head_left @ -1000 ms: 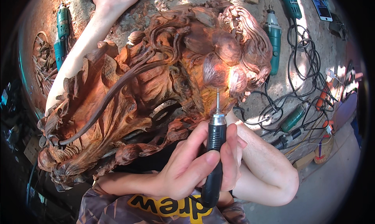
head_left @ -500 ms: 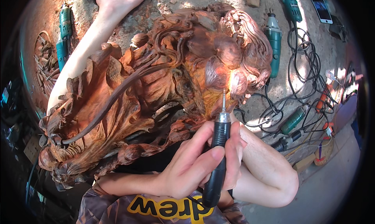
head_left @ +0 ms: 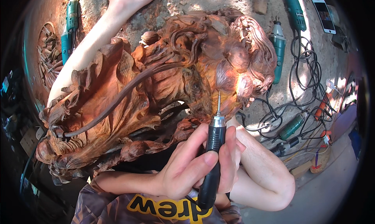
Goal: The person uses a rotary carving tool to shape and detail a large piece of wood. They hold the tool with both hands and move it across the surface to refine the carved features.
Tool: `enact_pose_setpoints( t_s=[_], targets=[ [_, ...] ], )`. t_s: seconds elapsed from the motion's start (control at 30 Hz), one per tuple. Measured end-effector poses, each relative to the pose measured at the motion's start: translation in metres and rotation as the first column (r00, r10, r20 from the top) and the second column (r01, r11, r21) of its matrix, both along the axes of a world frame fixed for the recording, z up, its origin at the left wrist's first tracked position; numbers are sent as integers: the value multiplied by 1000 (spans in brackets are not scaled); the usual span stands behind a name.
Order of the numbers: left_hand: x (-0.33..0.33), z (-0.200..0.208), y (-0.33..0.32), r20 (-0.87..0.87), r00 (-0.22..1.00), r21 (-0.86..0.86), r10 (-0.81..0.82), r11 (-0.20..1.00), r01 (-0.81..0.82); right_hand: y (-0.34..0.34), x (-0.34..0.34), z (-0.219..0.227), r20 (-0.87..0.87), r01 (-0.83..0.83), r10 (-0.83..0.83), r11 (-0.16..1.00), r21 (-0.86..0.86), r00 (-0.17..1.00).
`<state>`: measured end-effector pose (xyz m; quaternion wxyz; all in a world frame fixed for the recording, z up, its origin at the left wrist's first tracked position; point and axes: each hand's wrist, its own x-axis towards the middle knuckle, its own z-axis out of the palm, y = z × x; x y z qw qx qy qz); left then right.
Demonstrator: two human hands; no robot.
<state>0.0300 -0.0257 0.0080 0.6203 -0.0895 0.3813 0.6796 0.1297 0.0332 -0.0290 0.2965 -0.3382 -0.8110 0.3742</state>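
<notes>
A black rotary carving handpiece [head_left: 213,161] with a metal collar and a thin bit points up and away from me. My left hand [head_left: 181,167] is closed round its left side, thumb along the grip. On its right side, my right hand [head_left: 230,157] is closed against it, partly hidden behind the tool and the left hand. The bit's tip is over the near side of a large reddish-brown wood carving [head_left: 144,95] full of curls, rounded knobs and leaf-like shapes. Whether the tip touches the wood, I cannot tell.
My bare legs [head_left: 265,173] flank the carving. Green rotary tools [head_left: 278,56] lie on both sides, with tangled black cords [head_left: 302,75] at the right. A white phone [head_left: 324,16] lies far right. At the left sits a round basket [head_left: 49,56] of small wooden pieces.
The view has shifted, so the carving and tools beyond it sit slightly further right and lower. The handpiece has swung a little left relative to the carving, still in both hands.
</notes>
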Motion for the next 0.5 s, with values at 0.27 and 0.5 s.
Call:
enact_pose_setpoints(
  t_s=[0.27,0.5],
  targets=[
    [-1,3,3,25,997,-57,-68,996,69,2,3,7,29,-26,26,1000,-3,999],
    [2,3,4,93,996,-52,-5,999,10,4,-3,14,98,-109,106,994,20,989]
  ],
)
